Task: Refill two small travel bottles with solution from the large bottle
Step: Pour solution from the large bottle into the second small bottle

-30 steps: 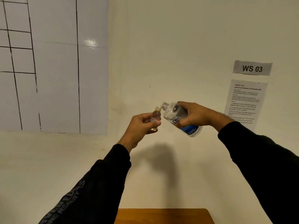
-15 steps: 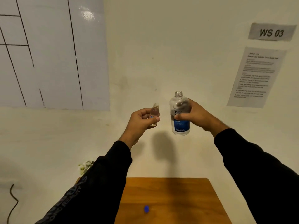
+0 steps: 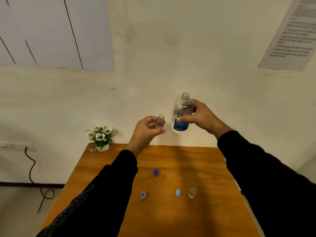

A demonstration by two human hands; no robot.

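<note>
My left hand (image 3: 147,130) holds a small clear travel bottle (image 3: 160,121) upright, its neck uncapped, above the far edge of the wooden table (image 3: 213,185). Just to its right, my right hand (image 3: 201,117) grips the large clear bottle (image 3: 181,113) with the blue label, upright and uncapped. The two bottles are apart. A second small clear bottle (image 3: 192,192) stands on the table towards the right. Three blue caps lie on the table: a dark one (image 3: 156,172) in the middle, a light one (image 3: 143,195) at the left and a light one (image 3: 177,192) beside the second small bottle.
A small pot of white flowers (image 3: 101,136) stands at the table's far left corner against the wall. A dark cable (image 3: 34,177) hangs from a socket strip on the left wall down to the floor. Paper sheets hang on the wall above.
The large bottle went from tilted over the small bottle's neck to upright, and the bottles drew apart. Both hands came lower, and the view tipped down to show the table.
</note>
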